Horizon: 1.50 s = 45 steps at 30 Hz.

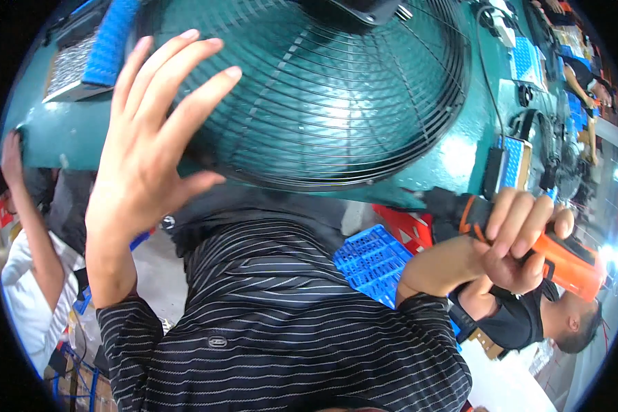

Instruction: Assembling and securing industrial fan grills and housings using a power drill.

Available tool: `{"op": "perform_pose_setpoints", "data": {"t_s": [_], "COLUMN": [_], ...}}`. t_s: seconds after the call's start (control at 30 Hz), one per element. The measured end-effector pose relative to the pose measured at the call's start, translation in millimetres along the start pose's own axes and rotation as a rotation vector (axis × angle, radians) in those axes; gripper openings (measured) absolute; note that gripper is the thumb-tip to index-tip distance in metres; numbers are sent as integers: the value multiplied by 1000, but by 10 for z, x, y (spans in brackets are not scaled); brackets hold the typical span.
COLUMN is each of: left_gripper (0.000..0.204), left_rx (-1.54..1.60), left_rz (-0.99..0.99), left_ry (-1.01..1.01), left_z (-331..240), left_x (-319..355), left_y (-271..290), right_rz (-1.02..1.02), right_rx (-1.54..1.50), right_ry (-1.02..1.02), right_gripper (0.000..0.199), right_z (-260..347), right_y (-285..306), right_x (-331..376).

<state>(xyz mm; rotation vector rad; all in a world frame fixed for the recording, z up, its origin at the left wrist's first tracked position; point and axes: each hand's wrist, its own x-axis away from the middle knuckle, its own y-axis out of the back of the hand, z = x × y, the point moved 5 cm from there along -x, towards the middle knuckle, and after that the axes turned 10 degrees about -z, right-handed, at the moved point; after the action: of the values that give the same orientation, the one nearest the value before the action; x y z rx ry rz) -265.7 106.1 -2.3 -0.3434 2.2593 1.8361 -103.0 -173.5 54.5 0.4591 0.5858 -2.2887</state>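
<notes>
A large round fan with a black wire guard [336,123] lies on a green tabletop [456,161]. At its top centre is a dark hub or motor part [353,15] with a small metal shaft. My left hand [144,141] is raised at the guard's left side, fingers spread, holding nothing. Whether it touches the wires I cannot tell. Out to the right, past the table's near edge, my right hand [518,237] grips an orange and black power screwdriver [573,264]. Its dark nose points left toward the guard's lower right rim; the tip is blurred.
A blue-edged box [106,48] stands at the far left. Along the right side are a cable, blue packs [525,62] and other fan parts. Below the table sit a blue plastic crate [371,261] and a red one [405,223]. Other people are close on both sides.
</notes>
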Motion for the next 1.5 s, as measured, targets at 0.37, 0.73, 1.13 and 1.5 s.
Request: {"op": "perform_pose_setpoints", "data": {"t_s": [0.37, 0.73, 1.13, 1.5], "left_gripper": [91, 89, 22, 12], "left_rx": [149, 243, -247, -191], "left_rz": [-97, -175, -85, -118], "left_ry": [-165, -90, 355, 518], "left_z": [-89, -556, 1998, 1801], "left_x": [-13, -77, 274, 249], "left_y": [-59, -215, 458, 507], "right_rz": [-393, -537, -575, -486], "right_rx": [239, 524, 600, 560], "right_ry": [86, 230, 136, 151], "right_gripper": [40, 40, 40, 47], "right_z": [127, 66, -1, 48], "right_y": [433, 259, 150, 270], "right_x": [607, 690, 666, 647]}}
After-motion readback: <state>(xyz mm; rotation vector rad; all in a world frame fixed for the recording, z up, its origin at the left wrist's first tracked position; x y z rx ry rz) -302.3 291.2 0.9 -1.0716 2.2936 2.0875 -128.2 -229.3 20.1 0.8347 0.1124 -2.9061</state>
